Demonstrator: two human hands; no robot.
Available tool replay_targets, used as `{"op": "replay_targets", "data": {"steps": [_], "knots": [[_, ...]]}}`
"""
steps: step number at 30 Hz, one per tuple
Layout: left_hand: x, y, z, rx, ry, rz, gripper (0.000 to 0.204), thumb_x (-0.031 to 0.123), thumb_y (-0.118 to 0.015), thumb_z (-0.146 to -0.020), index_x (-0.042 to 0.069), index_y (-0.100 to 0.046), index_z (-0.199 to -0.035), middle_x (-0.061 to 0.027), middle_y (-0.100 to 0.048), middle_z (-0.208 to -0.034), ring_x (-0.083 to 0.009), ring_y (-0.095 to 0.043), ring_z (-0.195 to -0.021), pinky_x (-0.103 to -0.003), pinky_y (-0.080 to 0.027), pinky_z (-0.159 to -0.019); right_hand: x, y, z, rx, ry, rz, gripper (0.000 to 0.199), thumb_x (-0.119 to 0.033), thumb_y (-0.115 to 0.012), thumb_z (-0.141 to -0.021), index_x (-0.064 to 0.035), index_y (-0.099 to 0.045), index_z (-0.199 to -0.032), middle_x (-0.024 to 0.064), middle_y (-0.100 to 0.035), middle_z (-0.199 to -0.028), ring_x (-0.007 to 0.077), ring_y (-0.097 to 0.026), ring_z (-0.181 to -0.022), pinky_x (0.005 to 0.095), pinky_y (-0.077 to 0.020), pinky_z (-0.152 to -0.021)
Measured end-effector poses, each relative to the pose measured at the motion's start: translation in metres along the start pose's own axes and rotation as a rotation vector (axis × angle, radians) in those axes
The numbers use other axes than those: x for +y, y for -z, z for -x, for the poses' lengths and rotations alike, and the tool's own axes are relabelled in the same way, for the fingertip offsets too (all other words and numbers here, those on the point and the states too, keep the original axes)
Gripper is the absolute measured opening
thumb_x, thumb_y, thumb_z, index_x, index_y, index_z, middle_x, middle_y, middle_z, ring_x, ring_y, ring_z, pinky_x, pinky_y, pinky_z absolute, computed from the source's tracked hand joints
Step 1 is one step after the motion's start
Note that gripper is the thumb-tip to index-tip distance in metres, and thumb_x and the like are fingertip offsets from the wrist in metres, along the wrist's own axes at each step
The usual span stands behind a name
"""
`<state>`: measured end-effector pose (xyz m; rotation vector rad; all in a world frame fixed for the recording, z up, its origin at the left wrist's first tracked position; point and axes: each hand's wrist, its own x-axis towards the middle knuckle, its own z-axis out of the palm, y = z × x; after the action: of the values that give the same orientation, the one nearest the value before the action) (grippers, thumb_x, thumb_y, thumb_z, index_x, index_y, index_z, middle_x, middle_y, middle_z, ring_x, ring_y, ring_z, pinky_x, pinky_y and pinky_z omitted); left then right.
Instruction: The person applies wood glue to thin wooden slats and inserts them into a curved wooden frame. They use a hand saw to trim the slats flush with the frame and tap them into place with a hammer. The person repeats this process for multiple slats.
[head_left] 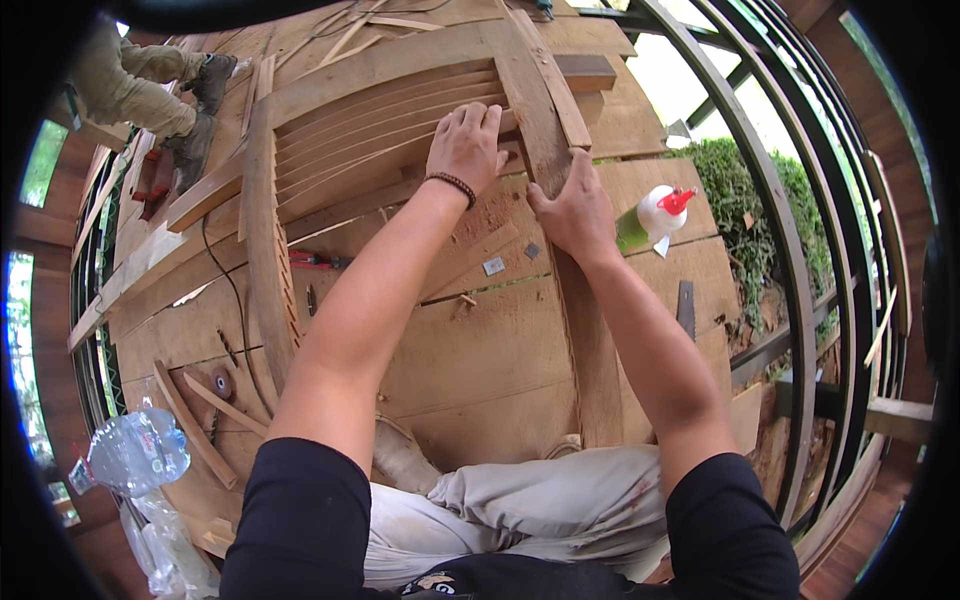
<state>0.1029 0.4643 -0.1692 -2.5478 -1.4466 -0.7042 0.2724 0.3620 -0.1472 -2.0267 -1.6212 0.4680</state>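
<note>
Near the lower left, a crumpled clear plastic water bottle on the plank floor. Farther out, left hand flat, fingers apart, on the slatted wooden frame; right hand clamped on its side rail. Just right, a white glue bottle, red cap, green label.

I sit on a floor of broad wooden planks dusted with sawdust. To my right a curved dark metal railing bends around the platform, green shrubs beyond it in bright daylight. More railing curves along my left.
</note>
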Motion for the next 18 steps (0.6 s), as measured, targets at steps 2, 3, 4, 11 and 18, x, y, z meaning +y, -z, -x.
{"op": "replay_targets", "data": {"steps": [2, 3, 4, 11, 18], "knots": [[-0.007, 0.002, 0.013, 0.004, 0.044, -0.011, 0.061, 0.034, -0.083, -0.081, 0.009, -0.058, -0.131, -0.0086, -0.058, -0.125, -0.0268, -0.052, -0.127, -0.042, -0.042, -0.109, 0.003, -0.002, 0.001, 0.029, 0.009, 0.024, 0.075, -0.04, -0.072, -0.087, -0.0018, -0.037, -0.141, 0.0264, -0.056, -0.132, 0.0455, -0.061, -0.119, 0.0524, -0.0509, -0.099], [-0.013, 0.003, 0.014, 0.023, 0.064, 0.027, 0.061, 0.036, -0.082, -0.082, 0.01, -0.059, -0.131, -0.0076, -0.058, -0.125, -0.0254, -0.051, -0.128, -0.042, -0.041, -0.109, 0.004, -0.001, -0.001, 0.056, 0.018, 0.053, 0.074, -0.039, -0.072, -0.087, -0.0017, -0.038, -0.141, 0.0261, -0.055, -0.134, 0.0448, -0.06, -0.12, 0.0518, -0.0505, -0.1], [-0.019, 0.003, 0.018, 0.041, 0.057, 0.024, 0.061, 0.037, -0.082, -0.082, 0.01, -0.059, -0.131, -0.0075, -0.058, -0.125, -0.0255, -0.051, -0.128, -0.042, -0.041, -0.109, 0.002, -0.004, 0.0, 0.071, 0.028, 0.082, 0.074, -0.038, -0.072, -0.087, -0.0017, -0.039, -0.141, 0.0257, -0.054, -0.135, 0.0441, -0.06, -0.121, 0.0512, -0.0501, -0.101], [-0.021, -0.003, 0.027, 0.207, 0.109, 0.116, 0.047, 0.033, -0.082, -0.079, 0.014, -0.067, -0.12, 0.0007, -0.063, -0.114, -0.0217, -0.056, -0.118, -0.041, -0.046, -0.099, -0.003, -0.02, -0.022, 0.278, 0.644, 0.179, 0.072, -0.025, -0.075, -0.081, 0.0003, -0.045, -0.142, 0.0222, -0.051, -0.139, 0.0408, -0.045, -0.135, 0.0503, -0.0371, -0.115], [-0.025, -0.018, 0.023, 0.36, 0.075, 0.124, 0.043, 0.032, -0.083, -0.077, 0.014, -0.071, -0.115, 0.0029, -0.067, -0.11, -0.0194, -0.059, -0.115, -0.038, -0.046, -0.096, -0.026, -0.027, -0.079, 0.044, 0.578, 0.281, 0.087, -0.021, -0.076, -0.073, 0.0023, -0.042, -0.15, 0.0212, -0.045, -0.153, 0.0363, -0.038, -0.146, 0.0403, -0.0325, -0.123]]}}
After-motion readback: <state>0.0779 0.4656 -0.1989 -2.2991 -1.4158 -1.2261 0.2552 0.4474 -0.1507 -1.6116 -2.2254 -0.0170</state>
